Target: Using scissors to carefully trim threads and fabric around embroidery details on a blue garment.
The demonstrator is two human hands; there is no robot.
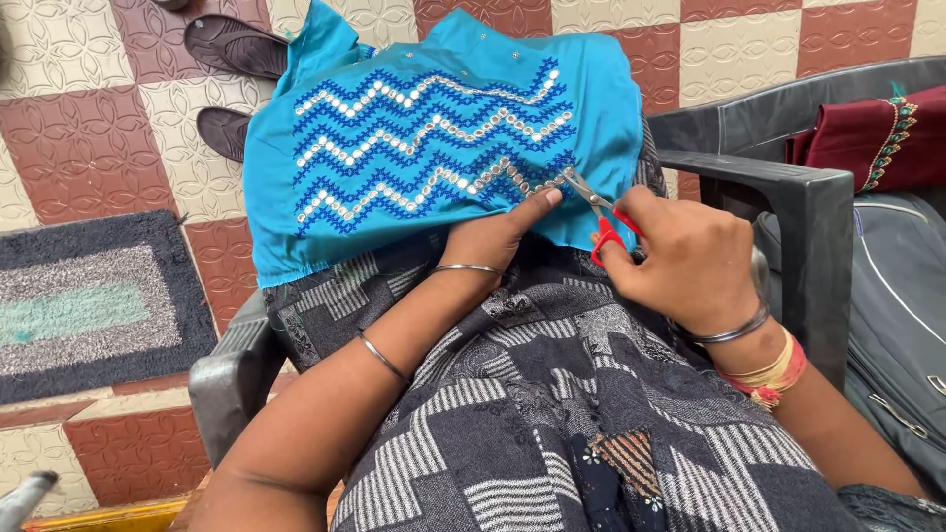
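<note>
**Scissors at the edge of an embroidered turquoise garment**

The turquoise garment (434, 128) lies spread over the person's lap, its front worked with dark blue zigzag stitching and rows of small shiny pieces. At its lower edge, toward 4 o'clock of the cloth, the small red-handled scissors (596, 212) meet the embroidery, blades pointing to 10 o'clock and a little apart at the tips. The right hand (680, 261) has its fingers closed through and around the red handles. The left hand (503, 236) rests flat on the cloth just at 9 o'clock of the scissors, fingers together, its thumb pressing the fabric beside the blades; it pins the cloth rather than gripping it.

Beneath lies a grey patterned skirt (552, 404). The person sits in a dark plastic chair (788, 187). At 3 o'clock a maroon cloth (867, 138) with beaded trim lies over a grey bag (902, 315). At 11 o'clock two dark sandals (236, 44) sit on the tiled floor (79, 128), and at 9 o'clock a grey mat (89, 296).
</note>
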